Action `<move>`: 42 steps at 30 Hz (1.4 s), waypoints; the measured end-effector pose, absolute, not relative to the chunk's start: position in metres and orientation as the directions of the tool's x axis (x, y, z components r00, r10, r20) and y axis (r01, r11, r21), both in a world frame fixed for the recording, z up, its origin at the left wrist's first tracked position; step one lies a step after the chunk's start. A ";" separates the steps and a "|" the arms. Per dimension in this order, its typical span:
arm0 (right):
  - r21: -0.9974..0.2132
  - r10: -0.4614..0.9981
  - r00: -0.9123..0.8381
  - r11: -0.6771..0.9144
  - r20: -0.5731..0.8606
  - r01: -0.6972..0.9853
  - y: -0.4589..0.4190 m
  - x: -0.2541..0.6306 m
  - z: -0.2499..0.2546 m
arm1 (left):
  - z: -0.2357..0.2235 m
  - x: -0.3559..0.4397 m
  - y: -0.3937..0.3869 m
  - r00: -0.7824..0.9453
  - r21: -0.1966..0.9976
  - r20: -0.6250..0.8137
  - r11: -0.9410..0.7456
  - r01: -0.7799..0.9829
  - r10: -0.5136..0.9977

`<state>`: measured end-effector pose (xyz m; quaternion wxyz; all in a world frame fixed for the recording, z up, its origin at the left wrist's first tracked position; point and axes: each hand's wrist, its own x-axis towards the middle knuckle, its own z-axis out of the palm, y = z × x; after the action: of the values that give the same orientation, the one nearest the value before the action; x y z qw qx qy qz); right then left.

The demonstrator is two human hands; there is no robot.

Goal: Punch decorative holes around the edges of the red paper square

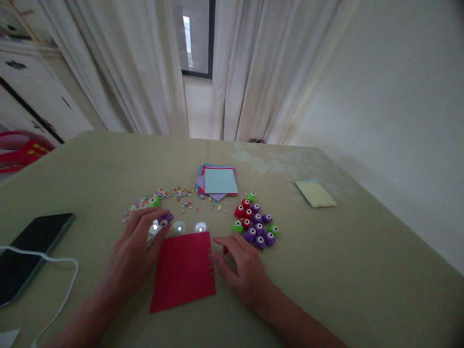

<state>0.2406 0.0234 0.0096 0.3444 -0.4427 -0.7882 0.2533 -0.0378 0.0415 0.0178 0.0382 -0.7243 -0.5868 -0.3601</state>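
Between thumb and fingers of my left hand [139, 234] is a small purple bead with an eye on it [166, 220], above the upper left corner of a red paper square [184, 273]. A row of punched holes runs down the square's right edge. Clear round domes [179, 227] lie just beyond its top edge, one partly behind my left hand. My right hand [241, 268] rests by the holed edge, thumb and forefinger apart, holding nothing. Past it sits a cluster of red, purple and green eye beads [258, 227]. A green eye bead [154, 201] is beyond my left hand.
Tiny multicoloured bits [177, 193] are scattered beyond my left hand. Behind them lies a stack of coloured paper squares [221, 181]. A pale yellow holed square [315, 194] is at the right. A dark phone [36, 246] and a white cable [54, 259] are at the left.
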 end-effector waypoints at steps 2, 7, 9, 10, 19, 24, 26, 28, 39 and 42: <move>-0.787 0.871 -0.386 0.457 0.302 0.414 0.023 0.240 0.012 | 0.014 -0.016 0.029 0.141 0.416 0.610 -0.466 0.781 0.780; -0.824 0.826 -0.448 0.492 0.340 0.282 0.023 0.238 0.010 | 0.004 0.020 -0.002 0.296 0.511 0.554 -0.598 0.617 0.778; -0.802 0.807 -0.455 0.529 0.376 0.276 0.023 0.237 0.007 | 0.005 0.022 -0.005 0.295 0.562 0.515 -0.577 0.593 0.805; -0.791 0.801 -0.447 0.547 0.398 0.276 0.022 0.237 0.007 | 0.007 0.020 -0.005 0.302 0.583 0.494 -0.569 0.580 0.815; -0.716 0.771 -0.350 0.630 0.532 0.300 0.019 0.237 0.010 | 0.021 0.006 0.008 0.345 0.775 0.333 -0.463 0.430 0.878; -0.634 0.702 -0.392 0.709 0.594 0.309 0.021 0.240 0.010 | 0.021 0.005 0.009 0.302 0.813 0.312 -0.417 0.405 0.901; -0.607 0.687 -0.434 0.723 0.583 0.328 0.021 0.242 0.011 | 0.022 0.004 0.010 0.300 0.807 0.335 -0.436 0.399 0.894; -0.593 0.677 -0.480 0.730 0.558 0.340 0.021 0.244 0.014 | 0.023 0.003 0.010 0.298 0.783 0.380 -0.476 0.401 0.876; -0.612 0.671 -0.486 0.731 0.560 0.303 0.024 0.246 0.015 | 0.019 0.007 0.005 0.328 0.698 0.461 -0.565 0.440 0.824; -0.636 0.679 -0.474 0.720 0.562 0.278 0.026 0.247 0.013 | 0.020 0.007 0.006 0.322 0.723 0.453 -0.554 0.413 0.831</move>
<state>0.2473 0.0255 0.0134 0.4234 -0.2897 -0.8251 0.2367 0.0067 0.0059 0.0201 -0.2480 -0.7743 -0.4017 -0.4214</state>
